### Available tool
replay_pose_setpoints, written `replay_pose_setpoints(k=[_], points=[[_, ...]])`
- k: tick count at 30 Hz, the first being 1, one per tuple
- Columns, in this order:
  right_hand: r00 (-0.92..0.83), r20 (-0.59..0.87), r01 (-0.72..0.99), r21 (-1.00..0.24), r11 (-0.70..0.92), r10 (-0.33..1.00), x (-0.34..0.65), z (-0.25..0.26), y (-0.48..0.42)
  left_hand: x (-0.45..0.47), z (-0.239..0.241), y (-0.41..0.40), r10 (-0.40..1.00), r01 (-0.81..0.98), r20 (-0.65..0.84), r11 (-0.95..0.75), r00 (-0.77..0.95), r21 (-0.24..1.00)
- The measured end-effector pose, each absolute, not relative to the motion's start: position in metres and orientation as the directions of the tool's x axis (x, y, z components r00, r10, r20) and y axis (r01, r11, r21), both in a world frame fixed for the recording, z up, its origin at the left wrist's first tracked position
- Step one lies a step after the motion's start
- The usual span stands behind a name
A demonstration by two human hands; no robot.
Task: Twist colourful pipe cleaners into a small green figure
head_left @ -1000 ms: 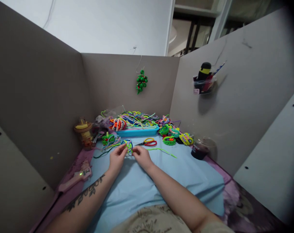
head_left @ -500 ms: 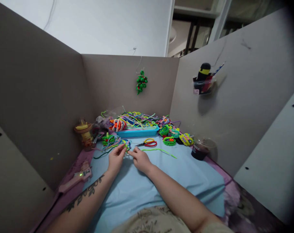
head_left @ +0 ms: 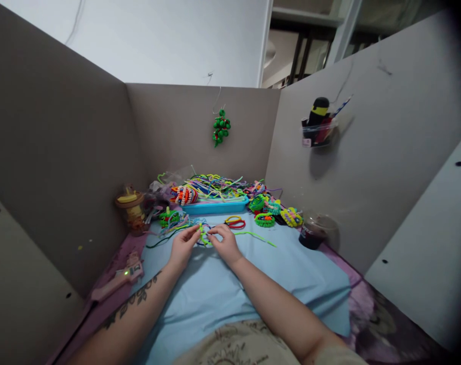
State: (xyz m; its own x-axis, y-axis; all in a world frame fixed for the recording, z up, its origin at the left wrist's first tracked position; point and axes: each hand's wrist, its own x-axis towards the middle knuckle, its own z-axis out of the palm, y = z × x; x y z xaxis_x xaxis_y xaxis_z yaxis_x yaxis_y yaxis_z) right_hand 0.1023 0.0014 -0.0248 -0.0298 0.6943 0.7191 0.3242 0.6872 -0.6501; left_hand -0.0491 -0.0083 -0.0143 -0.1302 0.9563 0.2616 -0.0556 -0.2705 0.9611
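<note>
Head view, from the left: a pink glue gun [head_left: 118, 276] lies at the edge of the blue cloth [head_left: 260, 289] that covers the tabletop, well apart from the hands. A yellow-topped spool [head_left: 129, 204] stands behind it against the left partition. Neither has shifted in the last second.

The left hand [head_left: 182, 248] has kept almost the same place. Its thumb and forefinger are pinched on a short green-yellow pipe cleaner [head_left: 203, 236], which stands just above the cloth between the two hands. The blue loop that showed at the fingertips a second ago now lies flat behind them.

The right hand [head_left: 225, 245] is what changed. Half a second ago it sat lower, with one finger stretched toward the piece. Now it has come back up, fingers curled, with the fingertips right at the pipe cleaner's other side. It is too small to tell whether they grip it or only touch it. To my judgement the piece is being worked from both sides again, not held by the left hand alone.

Just beyond the right hand lie the scissors [head_left: 235, 222], untouched, with a turquoise tray [head_left: 215, 207] of mixed strands behind them. Further right are a loose green strand [head_left: 257, 236], some woven rings [head_left: 266, 220] and a lidded cup [head_left: 313, 234] near the right partition, all unmoved.
</note>
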Motion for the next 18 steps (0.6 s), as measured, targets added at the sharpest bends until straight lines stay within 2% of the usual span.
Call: replay_pose_setpoints(k=[7, 18], points=[[-0.055, 0.746, 0.375, -0.601, 0.706, 0.664, 0.1011, -0.0284, 0.003, -0.047, -0.0096, -0.014, 0.958, 0.017, 0.283, -0.282, -0.04, 0.959], [-0.05, 0.762, 0.336, -0.595, 0.73, 0.645, 0.1, -0.0283, 0.0, -0.0473, -0.0134, -0.0153, 0.93, 0.166, 0.367, -0.361, -0.004, 0.918]])
